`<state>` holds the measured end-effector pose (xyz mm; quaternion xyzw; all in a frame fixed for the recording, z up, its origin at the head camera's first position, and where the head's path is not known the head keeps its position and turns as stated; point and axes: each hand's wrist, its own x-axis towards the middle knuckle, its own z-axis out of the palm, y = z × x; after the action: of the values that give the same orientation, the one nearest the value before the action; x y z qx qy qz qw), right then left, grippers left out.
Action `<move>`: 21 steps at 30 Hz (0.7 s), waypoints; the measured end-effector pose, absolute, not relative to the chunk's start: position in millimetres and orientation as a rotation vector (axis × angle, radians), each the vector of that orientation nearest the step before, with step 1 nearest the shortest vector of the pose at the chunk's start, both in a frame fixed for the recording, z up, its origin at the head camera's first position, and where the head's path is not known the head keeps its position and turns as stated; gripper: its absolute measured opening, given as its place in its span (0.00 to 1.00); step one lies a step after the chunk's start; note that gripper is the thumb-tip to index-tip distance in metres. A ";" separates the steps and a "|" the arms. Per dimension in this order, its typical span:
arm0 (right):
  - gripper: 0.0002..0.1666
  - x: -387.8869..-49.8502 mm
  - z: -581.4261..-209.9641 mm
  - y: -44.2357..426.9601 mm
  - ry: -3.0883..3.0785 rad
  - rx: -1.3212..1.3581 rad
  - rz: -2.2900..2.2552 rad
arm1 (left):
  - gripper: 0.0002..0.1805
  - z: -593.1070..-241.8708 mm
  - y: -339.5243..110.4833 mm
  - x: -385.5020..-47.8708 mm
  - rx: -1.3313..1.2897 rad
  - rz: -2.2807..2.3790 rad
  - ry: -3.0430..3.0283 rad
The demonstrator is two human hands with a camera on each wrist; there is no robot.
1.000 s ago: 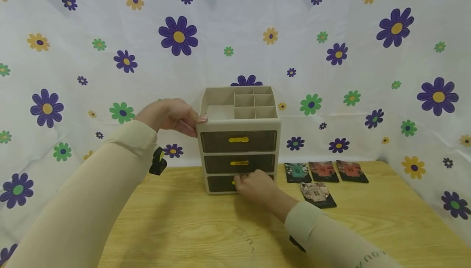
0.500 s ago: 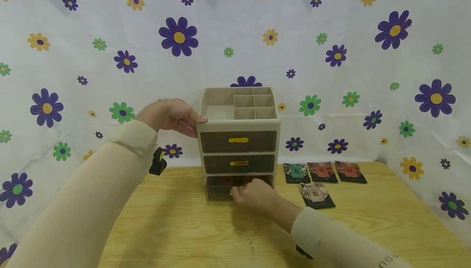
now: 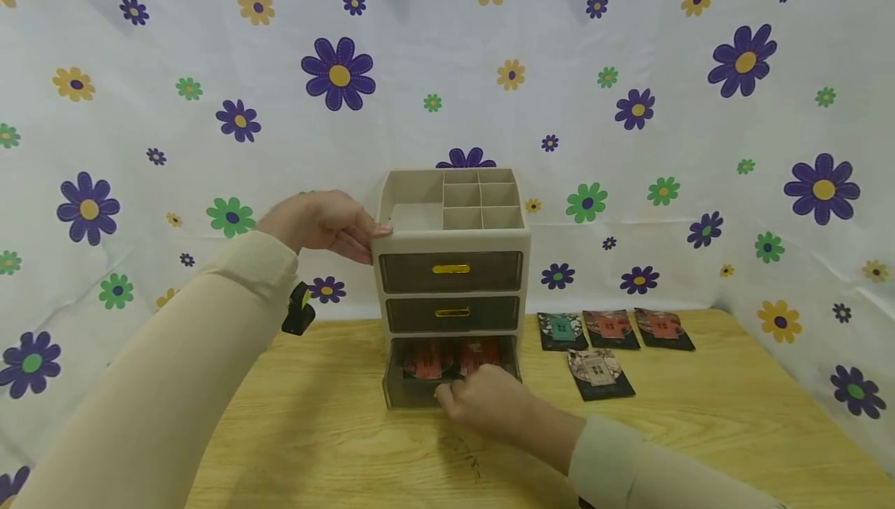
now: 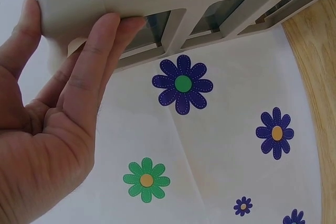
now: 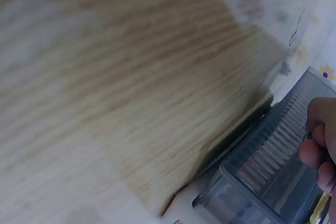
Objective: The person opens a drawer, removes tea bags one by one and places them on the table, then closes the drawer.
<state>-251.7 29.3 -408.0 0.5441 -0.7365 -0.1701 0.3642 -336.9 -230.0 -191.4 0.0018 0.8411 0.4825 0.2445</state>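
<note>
A beige desktop drawer organizer [image 3: 454,242] stands on the table, its bottom drawer [image 3: 409,395] pulled out. Red-and-black packets [image 3: 428,361] lie inside that drawer. My left hand [image 3: 334,221] grips the organizer's upper left front corner, thumb on the top edge and fingers against the side. In the left wrist view, the fingers [image 4: 86,72] press on the side frame near its cutouts. My right hand [image 3: 489,400] pinches the bottom drawer's handle, which it mostly hides. A bit of the gold handle [image 5: 319,208] shows below the fingers in the right wrist view.
Right of the organizer lie a green packet [image 3: 561,330], two red packets [image 3: 611,329] and a pinkish packet [image 3: 600,374] in front. The wooden table [image 3: 336,439] meets a flowered cloth [image 3: 447,43] close behind. Two upper drawers [image 3: 482,270] are closed.
The bottom drawer has slid out toward me with my right hand on its handle, bringing the red packets inside into sight. My left hand stays at the organizer's corner.
</note>
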 end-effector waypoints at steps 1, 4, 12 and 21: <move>0.16 -250.1 -408.0 29.5 -1.892 1.406 -0.436 | 0.27 -191.7 -229.7 -337.1 0.004 1.319 2.295; 0.16 -245.4 -408.5 30.3 -1.890 1.423 -0.416 | 0.26 -192.3 -229.3 -337.6 0.003 1.323 2.291; 0.18 -231.1 -406.7 32.8 -1.903 1.442 -0.408 | 0.26 -192.9 -229.9 -336.7 0.010 1.315 2.304; 0.17 -217.9 -404.6 35.5 -1.880 1.461 -0.349 | 0.28 -192.9 -229.7 -336.7 0.002 1.319 2.305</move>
<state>-217.9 35.5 -404.6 0.5665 -0.7290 -0.1354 0.3596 -336.7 -229.7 -192.9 0.0009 0.8424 0.4821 0.2405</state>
